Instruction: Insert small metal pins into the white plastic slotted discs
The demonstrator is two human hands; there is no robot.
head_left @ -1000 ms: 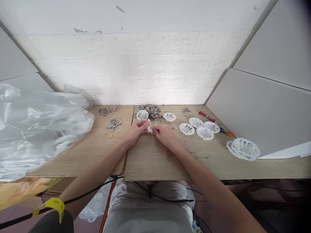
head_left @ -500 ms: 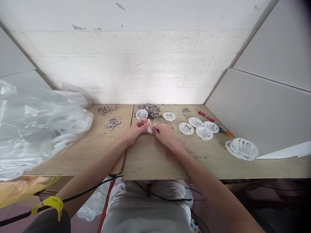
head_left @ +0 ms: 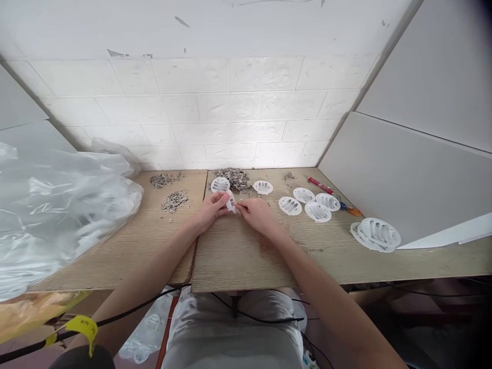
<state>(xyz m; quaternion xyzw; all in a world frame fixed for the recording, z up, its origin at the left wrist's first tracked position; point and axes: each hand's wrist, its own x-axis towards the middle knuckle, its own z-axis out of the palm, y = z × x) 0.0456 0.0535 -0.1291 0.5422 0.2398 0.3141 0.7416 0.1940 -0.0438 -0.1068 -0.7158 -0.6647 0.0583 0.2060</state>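
Work is being done at the middle of a wooden desk (head_left: pixel 238 256), close to its far edge. A white plastic piece (head_left: pixel 231 202) is being held upright just above the surface by the left hand (head_left: pixel 209 210), whose fingers are being curled shut around its left side. The right hand (head_left: pixel 257 215) is being pressed against the piece's right edge with thumb and forefinger pinched together; whether anything small is being gripped between those fingertips cannot be told. A pile of small metal bits (head_left: pixel 235 178) is lying just beyond the hands, flanked by one white slotted disc (head_left: pixel 220 185) on its left and another (head_left: pixel 263 187) on its right. Four more discs (head_left: pixel 309 203) are being shown clustered to the right, near a red tool (head_left: pixel 318 185) and an orange-handled item (head_left: pixel 351 209). A stack of discs (head_left: pixel 376 234) is resting further right, beside the grey side panel. Two smaller heaps of metal bits (head_left: pixel 175 200) are lying on the left half of the desk, and its left end is being covered by a crumpled clear plastic bag (head_left: pixel 57 205).
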